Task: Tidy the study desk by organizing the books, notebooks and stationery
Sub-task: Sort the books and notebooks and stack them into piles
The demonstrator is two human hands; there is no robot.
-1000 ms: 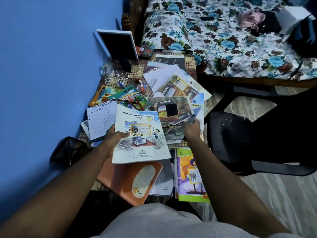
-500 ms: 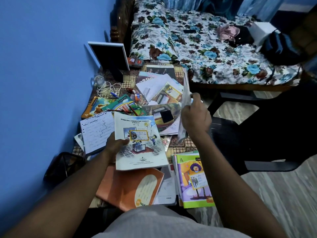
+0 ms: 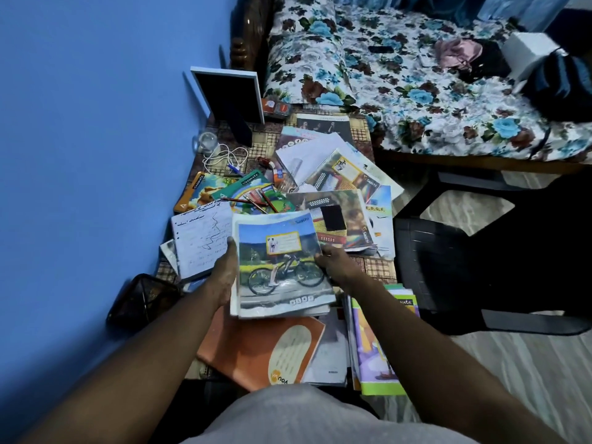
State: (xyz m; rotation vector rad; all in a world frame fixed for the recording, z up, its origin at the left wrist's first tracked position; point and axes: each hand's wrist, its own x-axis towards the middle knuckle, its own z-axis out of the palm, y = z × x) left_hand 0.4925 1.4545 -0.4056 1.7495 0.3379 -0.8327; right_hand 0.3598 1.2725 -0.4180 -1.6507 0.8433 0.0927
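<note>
A smooth blue painted wall (image 3: 96,155) fills the left side. At its far end stands a dark carved wooden bed frame (image 3: 244,36). A white sheet with blue and brown flowers (image 3: 416,91) covers the bed, and a pillow in the same flowery cloth (image 3: 307,49) lies at its left end. Blue curtains (image 3: 464,8) hang behind. A black plastic chair (image 3: 448,261) stands on the pale grey wood-look floor (image 3: 528,379), just beside the desk with a brown checked cover (image 3: 261,149). The light is dim and bluish.
</note>
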